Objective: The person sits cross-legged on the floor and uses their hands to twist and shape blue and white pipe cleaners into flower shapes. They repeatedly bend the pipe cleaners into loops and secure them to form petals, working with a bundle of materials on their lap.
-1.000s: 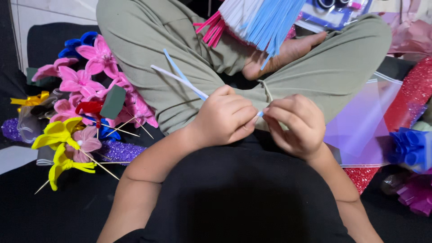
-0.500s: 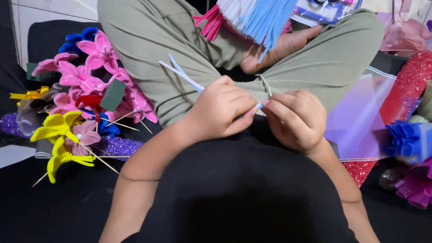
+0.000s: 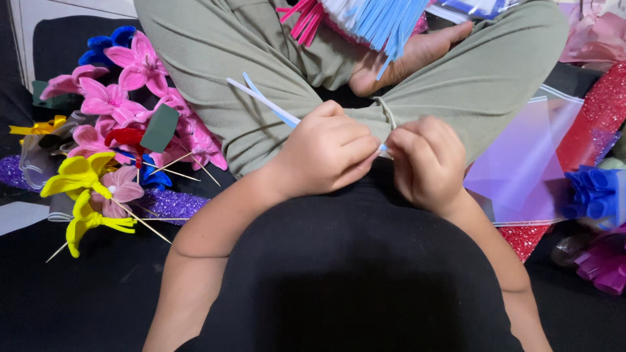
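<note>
My left hand [image 3: 329, 153] and right hand [image 3: 427, 160] sit close together just above my lap, both curled, fingertips pinching the near end of a thin pale blue strip [image 3: 261, 99] where the two hands almost meet. The strip's long axis runs on a slant: from the pinch it passes behind my left hand and points up and to the left, its two free ends showing over my olive-green trouser leg [image 3: 215, 58]. Just right of my hands, a clear plastic bag [image 3: 521, 163] lies flat against a red glitter sheet [image 3: 590, 124]; I cannot tell what is in it. To the left, on the dark floor, lies a heap of foam flowers [image 3: 111, 104] on thin wooden sticks, pink, yellow and blue. Farther off, by my bare foot [image 3: 417, 55], hangs a bundle of blue and pink strips [image 3: 372, 19].
</note>
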